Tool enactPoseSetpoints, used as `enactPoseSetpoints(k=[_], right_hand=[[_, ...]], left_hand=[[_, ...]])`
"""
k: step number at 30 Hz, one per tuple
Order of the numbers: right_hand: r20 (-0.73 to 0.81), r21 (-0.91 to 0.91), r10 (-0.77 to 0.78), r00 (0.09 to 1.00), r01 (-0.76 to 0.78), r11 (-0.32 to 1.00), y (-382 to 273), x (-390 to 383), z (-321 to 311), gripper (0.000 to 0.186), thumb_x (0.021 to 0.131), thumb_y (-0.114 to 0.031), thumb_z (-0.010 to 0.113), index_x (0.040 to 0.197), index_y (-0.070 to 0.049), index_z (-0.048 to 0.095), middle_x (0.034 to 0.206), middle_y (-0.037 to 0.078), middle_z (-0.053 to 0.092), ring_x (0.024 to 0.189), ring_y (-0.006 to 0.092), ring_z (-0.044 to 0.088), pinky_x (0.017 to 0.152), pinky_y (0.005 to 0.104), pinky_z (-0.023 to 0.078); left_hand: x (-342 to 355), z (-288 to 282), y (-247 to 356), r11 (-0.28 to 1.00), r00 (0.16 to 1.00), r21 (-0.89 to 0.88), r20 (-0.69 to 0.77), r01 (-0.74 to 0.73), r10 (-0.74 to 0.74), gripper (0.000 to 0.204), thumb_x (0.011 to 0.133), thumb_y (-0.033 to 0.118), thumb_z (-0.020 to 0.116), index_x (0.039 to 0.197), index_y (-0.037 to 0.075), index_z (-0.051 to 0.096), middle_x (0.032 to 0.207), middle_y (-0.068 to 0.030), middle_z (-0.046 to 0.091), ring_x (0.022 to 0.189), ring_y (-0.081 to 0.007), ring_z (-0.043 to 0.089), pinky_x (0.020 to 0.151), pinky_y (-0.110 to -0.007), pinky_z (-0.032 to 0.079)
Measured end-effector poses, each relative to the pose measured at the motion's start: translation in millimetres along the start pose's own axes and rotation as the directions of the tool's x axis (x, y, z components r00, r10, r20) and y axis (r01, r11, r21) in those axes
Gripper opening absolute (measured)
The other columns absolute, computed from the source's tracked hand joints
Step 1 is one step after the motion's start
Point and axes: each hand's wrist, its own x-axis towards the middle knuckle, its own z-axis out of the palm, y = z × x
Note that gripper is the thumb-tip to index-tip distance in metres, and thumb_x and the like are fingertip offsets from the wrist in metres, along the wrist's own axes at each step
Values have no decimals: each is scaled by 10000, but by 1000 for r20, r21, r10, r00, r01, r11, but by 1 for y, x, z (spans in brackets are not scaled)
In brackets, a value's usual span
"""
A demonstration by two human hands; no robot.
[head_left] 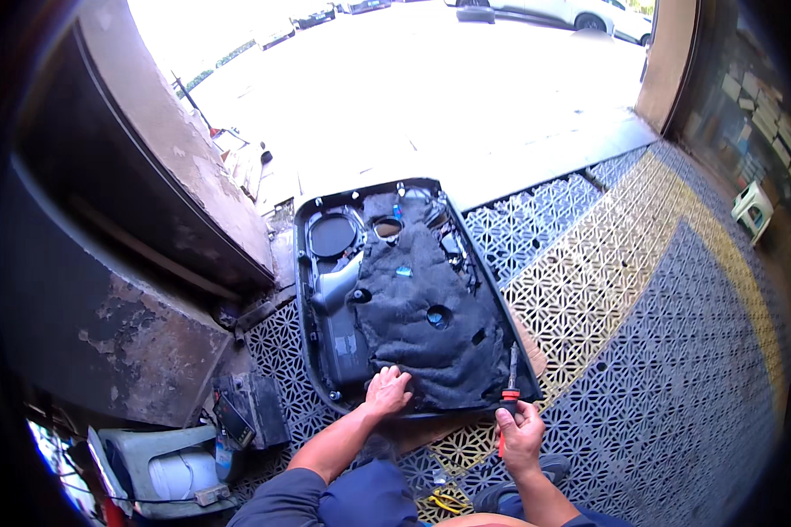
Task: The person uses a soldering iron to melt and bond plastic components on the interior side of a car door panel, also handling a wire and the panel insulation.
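A black car door panel [329, 351] lies on the floor in front of me with its inner side up. A dark felt pad [413, 290] covers much of it. My left hand [388, 391] is at the panel's near edge, its bent fingers closed on the lower edge of the felt pad. In my right hand [522, 436], by the panel's near right corner, is a tool [511, 395] with a red-and-black handle and a long metal shaft. It resembles a soldering iron, and its shaft points away from me. The fingers are wrapped round the handle.
Interlocking floor tiles [624, 369] in grey and yellow spread around the panel. On the left stand a pale stool-like holder [154, 465] and a dark box [262, 408]. Yellow-handled pliers [448, 501] lie by my feet. A white stool [752, 211] stands at the right.
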Motion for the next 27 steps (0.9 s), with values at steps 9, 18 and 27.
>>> enactPoseSetpoints(k=[9, 18, 27], right_hand=[[69, -308, -151, 986, 165, 937, -60, -42, -27, 231, 947, -176, 767, 888, -9, 618, 706, 24, 603, 513, 117, 585, 479, 296, 506], [-89, -175, 207, 974, -220, 960, 65, -89, -45, 256, 977, -244, 746, 961, -42, 590, 748, 55, 622, 564, 176, 615, 527, 319, 543], [-275, -229, 487, 829, -548, 804, 148, -100, -56, 253, 952, -190, 768, 930, -19, 583, 672, 113, 633, 438, 241, 600, 346, 342, 473]], left_hand=[[-49, -39, 14, 948, 980, -276, -75, 159, -186, 285, 938, 244, 635, 1184, 117, 701, 1123, -159, 673, 1119, -357, 656, 975, -463, 538], [-136, -6, 15, 588, 947, -768, 74, 254, -312, 249, 869, 207, 730, 1072, 67, 765, 1072, -155, 770, 1018, -291, 735, 921, -392, 570], [-173, 33, -22, -225, 844, -949, 301, 220, -444, 179, 978, 171, 741, 1033, 1, 747, 941, -70, 746, 785, -134, 677, 708, -317, 578]])
